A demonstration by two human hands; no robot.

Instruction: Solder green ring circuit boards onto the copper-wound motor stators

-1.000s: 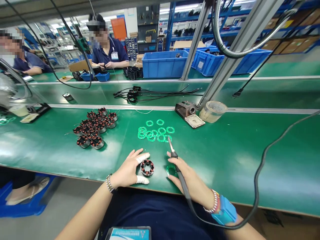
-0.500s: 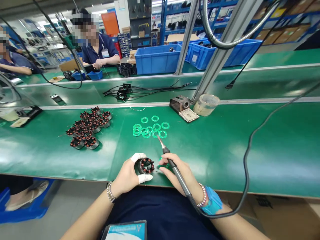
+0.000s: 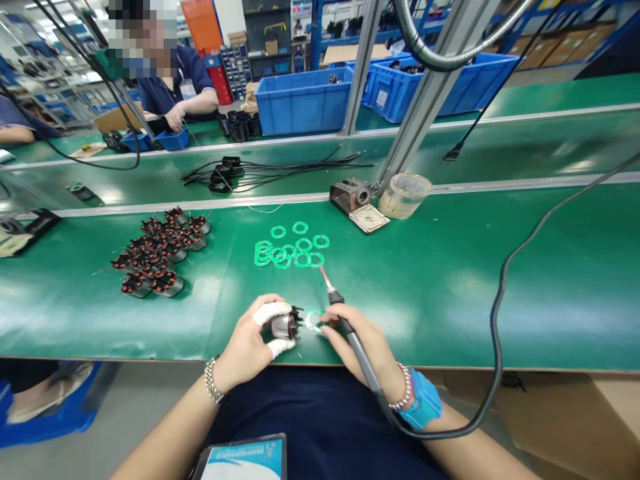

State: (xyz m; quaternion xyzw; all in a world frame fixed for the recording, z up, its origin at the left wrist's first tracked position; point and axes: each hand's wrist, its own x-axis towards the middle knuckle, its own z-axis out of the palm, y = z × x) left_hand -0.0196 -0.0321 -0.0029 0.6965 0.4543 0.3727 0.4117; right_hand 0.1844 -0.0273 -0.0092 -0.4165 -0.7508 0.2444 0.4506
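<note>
My left hand (image 3: 245, 350), with white covers on thumb and finger, grips a motor stator (image 3: 283, 326). The stator lies tilted, its copper-wound end facing right. Close by on the right, my right hand (image 3: 374, 350) pinches a green ring-shaped circuit board (image 3: 311, 325) between thumb and finger. A small gap separates the ring from the stator's pins. That same hand also carries a soldering iron (image 3: 361, 357), its tip pointing up and away. Beyond the tip, several loose green circuit rings (image 3: 263, 257) lie on the green bench (image 3: 225, 320), some overlapping.
Several more stators (image 3: 167, 283) are grouped at left. A soldering iron stand (image 3: 345, 195), a sponge (image 3: 369, 218) and a clear tub (image 3: 406, 200) stand at the back. The iron's cable (image 3: 495, 333) loops at right. A co-worker (image 3: 170, 87) sits across, near blue bins (image 3: 303, 103).
The stator has turned from facing up at me to facing right. The green ring has come up into view beside it in my right hand's fingers. The view has shifted slightly.
</note>
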